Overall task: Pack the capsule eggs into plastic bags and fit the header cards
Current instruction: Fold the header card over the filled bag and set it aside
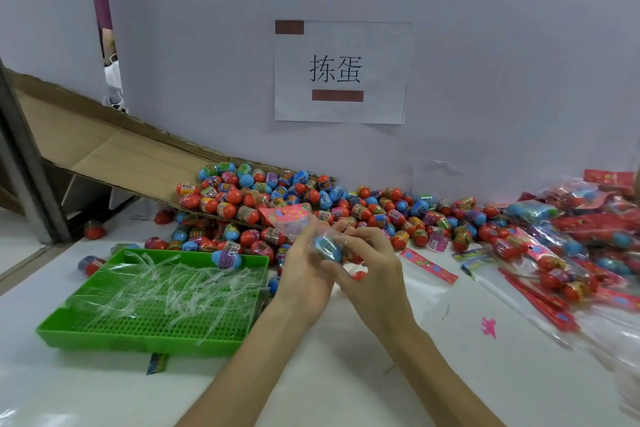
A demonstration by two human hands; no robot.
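Your left grip (304,274) and right grip (374,270) both clasp the bag (289,224) holding a blue egg (328,249); green tray (138,340) sits left, loose eggs (311,198) crowd behind, packed bags (571,253) pile right.

High above the plastic bag (325,246) gripped by my left hand (304,270) and right hand (372,274), a white paper sheet (341,107) on the wall (502,45) read 拣蛋 in large black characters. Labels on the capsule eggs (242,198) beyond my grip were too blurred to read.
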